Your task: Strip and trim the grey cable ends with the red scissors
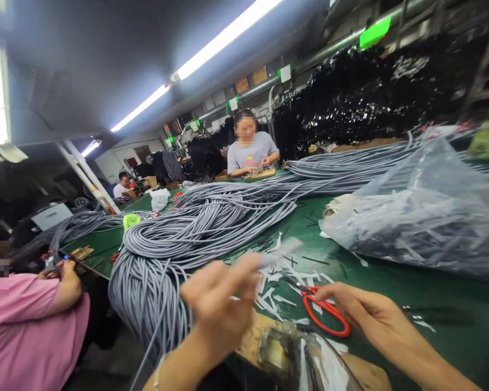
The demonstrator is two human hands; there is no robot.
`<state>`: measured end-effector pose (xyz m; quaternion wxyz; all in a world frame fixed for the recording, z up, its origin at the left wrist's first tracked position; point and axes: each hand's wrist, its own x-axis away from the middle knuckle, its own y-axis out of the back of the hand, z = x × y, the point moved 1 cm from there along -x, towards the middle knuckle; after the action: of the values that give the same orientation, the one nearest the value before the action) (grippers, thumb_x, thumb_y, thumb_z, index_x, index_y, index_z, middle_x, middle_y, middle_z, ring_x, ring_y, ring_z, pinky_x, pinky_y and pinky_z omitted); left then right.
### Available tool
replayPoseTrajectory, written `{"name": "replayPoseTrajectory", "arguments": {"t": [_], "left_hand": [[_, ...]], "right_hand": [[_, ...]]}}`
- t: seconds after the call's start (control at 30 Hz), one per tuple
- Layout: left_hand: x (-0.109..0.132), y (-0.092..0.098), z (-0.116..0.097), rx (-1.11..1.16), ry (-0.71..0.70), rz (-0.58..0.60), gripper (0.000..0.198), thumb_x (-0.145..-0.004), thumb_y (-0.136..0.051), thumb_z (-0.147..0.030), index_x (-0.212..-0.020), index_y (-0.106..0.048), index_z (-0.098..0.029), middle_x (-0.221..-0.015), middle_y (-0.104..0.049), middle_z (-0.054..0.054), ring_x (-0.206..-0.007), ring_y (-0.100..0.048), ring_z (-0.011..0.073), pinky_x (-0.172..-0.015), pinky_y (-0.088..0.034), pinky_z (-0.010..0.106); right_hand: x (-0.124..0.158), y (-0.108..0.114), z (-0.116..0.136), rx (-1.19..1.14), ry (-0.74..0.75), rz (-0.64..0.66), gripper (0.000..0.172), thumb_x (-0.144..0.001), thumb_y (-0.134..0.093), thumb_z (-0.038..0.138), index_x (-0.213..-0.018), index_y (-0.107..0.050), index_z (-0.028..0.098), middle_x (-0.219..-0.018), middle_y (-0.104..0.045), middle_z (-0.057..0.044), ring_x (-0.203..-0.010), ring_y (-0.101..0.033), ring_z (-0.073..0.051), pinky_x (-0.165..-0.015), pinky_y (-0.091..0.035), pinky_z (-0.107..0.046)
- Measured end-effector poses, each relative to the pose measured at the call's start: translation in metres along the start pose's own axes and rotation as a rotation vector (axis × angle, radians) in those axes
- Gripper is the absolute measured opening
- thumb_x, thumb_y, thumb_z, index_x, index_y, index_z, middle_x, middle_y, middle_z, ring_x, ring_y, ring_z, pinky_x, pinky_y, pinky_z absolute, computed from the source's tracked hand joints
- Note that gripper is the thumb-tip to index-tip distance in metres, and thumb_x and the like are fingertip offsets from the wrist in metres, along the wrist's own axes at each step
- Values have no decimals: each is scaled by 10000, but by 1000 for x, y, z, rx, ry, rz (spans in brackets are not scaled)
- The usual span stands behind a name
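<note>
My left hand [224,301], blurred by motion, is raised over the near edge of the table with its fingers closed. A pale, smeared strip [283,251] sticks out from its fingertips. To the right, my right hand [362,310] pinches one handle of the red-handled scissors [328,317], whose dark blades point to the upper left over the green table. White scraps [271,301] lie around the blades. Below the hands is a wooden block [255,339] with a worn, yellowish lump [276,350] on it, beside white strips and a dark cable.
Thick bundles of grey cable [158,233] run across the green table [391,293] and hang over its left edge. A clear bag [415,228] of scraps stands at right. One person [252,152] sits opposite, another in pink [32,326] at left, a third farther back.
</note>
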<state>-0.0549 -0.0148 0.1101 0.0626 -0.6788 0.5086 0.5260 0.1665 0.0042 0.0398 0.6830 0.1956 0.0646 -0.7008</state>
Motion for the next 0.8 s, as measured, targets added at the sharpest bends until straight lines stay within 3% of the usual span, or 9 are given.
{"name": "replayPoseTrajectory", "arguments": {"t": [0.1,0.2,0.27,0.37,0.5,0.8], "left_hand": [[0,-42,-27,-53,-285,48,340,-968,-507,-423,-872,-789,-259,-477,-536,-8,-425,-444,112,-459,-306,261],[-10,-76,-37,22,-335,100,486,-1018,-370,-403,-860,-780,-195,-480,-558,9,-397,-437,116,-438,-298,263],[-16,-90,-37,110,-320,164,476,-1018,-372,-360,-867,-765,-140,-529,-595,33,-427,-477,122,-448,-334,246],[-21,-103,-36,218,-317,283,345,-972,-443,-234,-865,-744,-102,-660,-660,83,-555,-577,154,-527,-417,233],[-25,-116,-36,273,-275,432,256,-897,-467,-111,-884,-723,-97,-749,-665,99,-676,-610,183,-613,-449,244],[-28,-140,-30,384,-176,490,298,-880,-466,-150,-759,-735,-110,-582,-537,36,-538,-490,146,-509,-329,252]], "right_hand": [[-2,13,9,-88,-27,-62,565,-634,-620,776,-627,-729,222,-516,-610,-33,-450,-526,-161,-420,-460,-246],[-7,31,19,-160,-17,-175,526,-579,-697,739,-516,-687,217,-506,-610,-41,-467,-555,-169,-450,-491,-252],[-11,40,23,-208,-25,-249,481,-542,-752,697,-602,-737,220,-526,-632,-38,-492,-582,-175,-473,-505,-254],[-16,49,22,-268,-37,-315,495,-498,-799,663,-699,-769,212,-563,-665,-49,-527,-608,-179,-489,-502,-245],[-21,55,24,-231,-33,-388,549,-498,-773,707,-638,-743,176,-553,-654,-63,-504,-576,-164,-445,-456,-233],[-23,50,24,-96,-66,-403,517,-562,-713,701,-569,-687,185,-483,-537,-6,-440,-464,-126,-384,-375,-223]]}}
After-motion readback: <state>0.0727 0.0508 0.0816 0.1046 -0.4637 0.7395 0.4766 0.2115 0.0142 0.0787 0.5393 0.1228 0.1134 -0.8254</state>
